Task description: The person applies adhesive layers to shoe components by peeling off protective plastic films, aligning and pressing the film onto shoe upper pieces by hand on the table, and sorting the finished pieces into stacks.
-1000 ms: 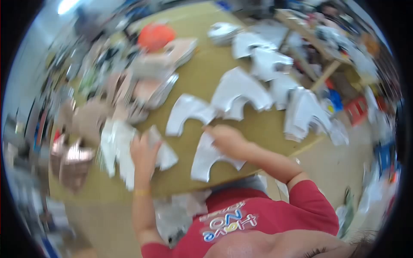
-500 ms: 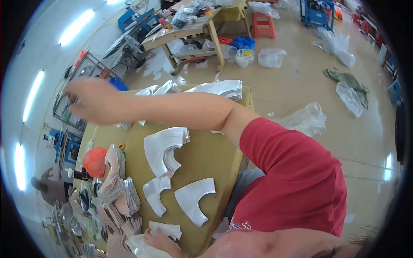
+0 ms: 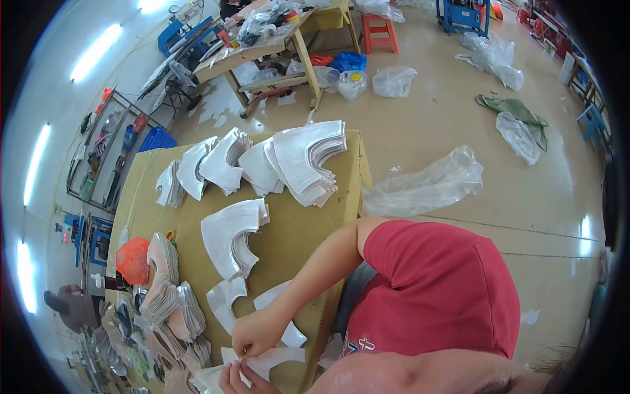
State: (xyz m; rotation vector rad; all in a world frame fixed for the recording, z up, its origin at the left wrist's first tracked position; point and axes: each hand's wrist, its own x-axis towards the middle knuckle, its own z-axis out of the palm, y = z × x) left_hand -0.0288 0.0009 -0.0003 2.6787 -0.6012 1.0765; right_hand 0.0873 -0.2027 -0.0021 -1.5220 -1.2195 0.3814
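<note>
My right hand [image 3: 258,330] is closed in a pinch at the near edge of the table, its fingertips meeting those of my left hand [image 3: 244,379]. My left hand is closed around the edge of a white curved cut piece [image 3: 283,356], which sticks out past both hands. What exactly the right fingertips grip is partly hidden. Under my right forearm lies another white curved piece [image 3: 293,337], and beside it a smaller one [image 3: 226,303]. A stack of white curved pieces [image 3: 230,233] sits just beyond.
More white stacks [image 3: 305,161] line the far end of the yellow table [image 3: 180,230]. Piled beige pieces [image 3: 161,299] and an orange plastic bag [image 3: 133,261] crowd the left side. Plastic sheeting [image 3: 433,184] lies on the floor. Another person [image 3: 75,308] is at the left.
My right arm has swung back from above the far left part of the table to my left hand. The far stacks it covered are now visible. The whole view has shifted slightly.
</note>
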